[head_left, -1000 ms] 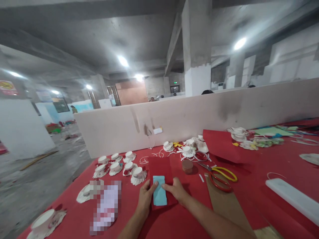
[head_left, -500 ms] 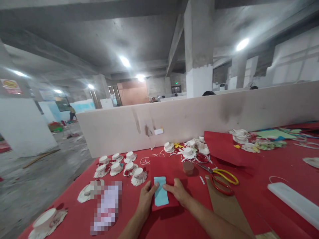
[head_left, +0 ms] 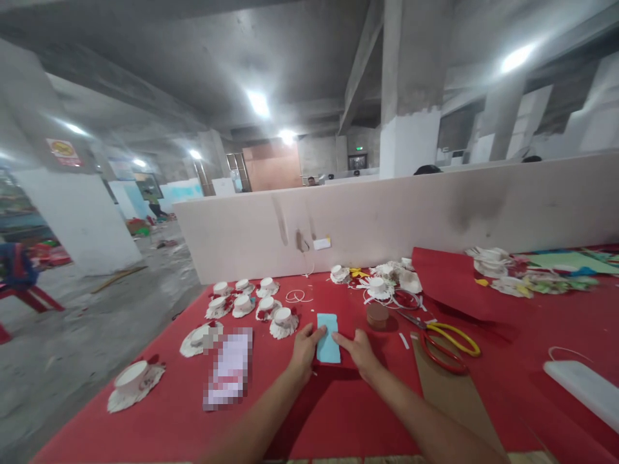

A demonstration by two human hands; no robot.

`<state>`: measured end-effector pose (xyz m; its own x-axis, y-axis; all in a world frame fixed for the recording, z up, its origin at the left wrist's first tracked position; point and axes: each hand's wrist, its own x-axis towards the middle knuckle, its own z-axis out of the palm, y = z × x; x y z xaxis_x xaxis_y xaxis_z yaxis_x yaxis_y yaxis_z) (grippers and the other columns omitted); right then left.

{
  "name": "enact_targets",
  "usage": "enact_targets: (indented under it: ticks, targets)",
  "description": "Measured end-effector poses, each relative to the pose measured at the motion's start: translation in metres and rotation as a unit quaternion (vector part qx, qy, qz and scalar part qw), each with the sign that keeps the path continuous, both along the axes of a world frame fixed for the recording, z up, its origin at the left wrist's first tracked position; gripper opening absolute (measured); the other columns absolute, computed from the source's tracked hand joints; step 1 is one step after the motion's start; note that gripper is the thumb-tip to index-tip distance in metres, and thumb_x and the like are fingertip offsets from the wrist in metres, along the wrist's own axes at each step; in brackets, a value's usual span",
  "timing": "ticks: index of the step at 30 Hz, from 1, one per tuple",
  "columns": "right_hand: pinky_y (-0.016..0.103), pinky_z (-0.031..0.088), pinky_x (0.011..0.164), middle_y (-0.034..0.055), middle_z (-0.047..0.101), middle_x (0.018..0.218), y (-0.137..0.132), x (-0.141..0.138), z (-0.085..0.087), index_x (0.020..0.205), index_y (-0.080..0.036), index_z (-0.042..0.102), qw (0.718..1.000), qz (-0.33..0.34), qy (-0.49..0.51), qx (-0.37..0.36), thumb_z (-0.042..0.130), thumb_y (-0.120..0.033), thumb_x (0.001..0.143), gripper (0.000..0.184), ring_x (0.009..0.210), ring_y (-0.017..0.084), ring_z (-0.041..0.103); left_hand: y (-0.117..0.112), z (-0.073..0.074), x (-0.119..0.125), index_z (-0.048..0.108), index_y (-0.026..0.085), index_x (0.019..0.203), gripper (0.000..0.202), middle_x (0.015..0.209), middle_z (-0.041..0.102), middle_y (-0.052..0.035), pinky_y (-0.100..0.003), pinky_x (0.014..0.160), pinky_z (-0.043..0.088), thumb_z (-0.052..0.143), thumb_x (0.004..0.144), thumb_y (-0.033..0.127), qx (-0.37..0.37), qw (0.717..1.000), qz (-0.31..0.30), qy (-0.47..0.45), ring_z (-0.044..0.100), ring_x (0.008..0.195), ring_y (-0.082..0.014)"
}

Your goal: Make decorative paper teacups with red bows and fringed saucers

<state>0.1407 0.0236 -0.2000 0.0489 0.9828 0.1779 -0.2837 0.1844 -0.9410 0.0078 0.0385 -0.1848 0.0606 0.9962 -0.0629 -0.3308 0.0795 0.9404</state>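
Note:
A light blue rectangular piece, like paper or thin cloth point(head_left: 329, 348), lies between my two hands near the middle of the red table. My left hand point(head_left: 304, 353) grips its left edge, thumb on top and fingers curled at the side and underneath. From the other side my right hand point(head_left: 362, 356) presses its thumb on the right edge, its other fingers partly hidden. Red material shows just under and around the blue piece. To the right of my right hand sits a small round brown container point(head_left: 377, 317).
Scissors point(head_left: 447, 345) with red and yellow handles lie right, over a brown board point(head_left: 454, 399). Several white ruffled cup-shaped pieces point(head_left: 284, 321) stand left. A pale partition point(head_left: 300, 225) closes the back. At far right lies a white oblong object point(head_left: 580, 390).
Both hands and the blue piece have shifted slightly forward, away from me, with the grip kept. The camera view has turned a little to the left.

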Motion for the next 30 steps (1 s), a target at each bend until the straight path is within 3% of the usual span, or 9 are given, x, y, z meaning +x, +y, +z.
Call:
enact_targets:
  ticks: [5, 13, 22, 26, 30]
  targets:
    - [0.041, 0.053, 0.073, 0.0112, 0.072, 0.088, 0.007, 0.005, -0.004, 0.095, -0.011, 0.067, 0.999, -0.038, -0.021, 0.007, 0.072, -0.048, 0.064, 0.049, 0.076, 0.027, 0.067, 0.006, -0.004, 0.012, 0.062, 0.013, 0.076, 0.035, 0.063, 0.065, -0.0022, -0.023, 0.051, 0.048, 0.079, 0.057, 0.037, 0.019, 1.000, -0.008, -0.023, 0.057, 0.050, -0.0118]
    - [0.041, 0.051, 0.078, 0.0123, 0.072, 0.093, 0.011, 0.009, -0.007, 0.092, -0.012, 0.067, 0.995, -0.071, -0.063, 0.018, 0.073, -0.044, 0.062, 0.045, 0.083, 0.029, 0.066, 0.001, -0.012, 0.006, 0.067, 0.011, 0.089, 0.039, 0.077, 0.070, -0.0073, -0.026, 0.061, 0.050, 0.077, 0.061, 0.037, 0.047, 0.997, -0.054, -0.010, 0.061, 0.059, -0.0141]
    - [0.040, 0.052, 0.072, 0.0108, 0.072, 0.088, 0.010, 0.010, -0.005, 0.088, -0.012, 0.066, 0.993, -0.080, -0.085, 0.008, 0.072, -0.047, 0.063, 0.044, 0.079, 0.028, 0.065, 0.004, -0.017, 0.008, 0.067, 0.011, 0.089, 0.043, 0.071, 0.068, -0.0057, -0.027, 0.058, 0.049, 0.077, 0.060, 0.042, 0.044, 0.999, -0.018, -0.010, 0.060, 0.058, -0.0147]
    - [0.039, 0.051, 0.070, 0.0112, 0.072, 0.082, 0.008, 0.010, 0.000, 0.080, -0.013, 0.066, 0.992, -0.083, -0.091, 0.022, 0.072, -0.048, 0.063, 0.040, 0.075, 0.027, 0.064, 0.005, -0.018, 0.006, 0.065, 0.012, 0.080, 0.037, 0.064, 0.064, -0.0018, -0.023, 0.054, 0.046, 0.074, 0.063, 0.044, 0.039, 0.999, 0.001, -0.011, 0.056, 0.054, -0.0119]
    - [0.039, 0.051, 0.072, 0.0103, 0.071, 0.084, 0.008, 0.010, 0.000, 0.084, -0.014, 0.066, 0.993, -0.082, -0.087, 0.023, 0.071, -0.050, 0.064, 0.042, 0.077, 0.027, 0.064, 0.005, -0.017, 0.006, 0.062, 0.012, 0.075, 0.039, 0.059, 0.060, -0.0002, -0.021, 0.050, 0.042, 0.075, 0.061, 0.045, 0.033, 0.999, 0.001, -0.003, 0.053, 0.051, -0.0103]
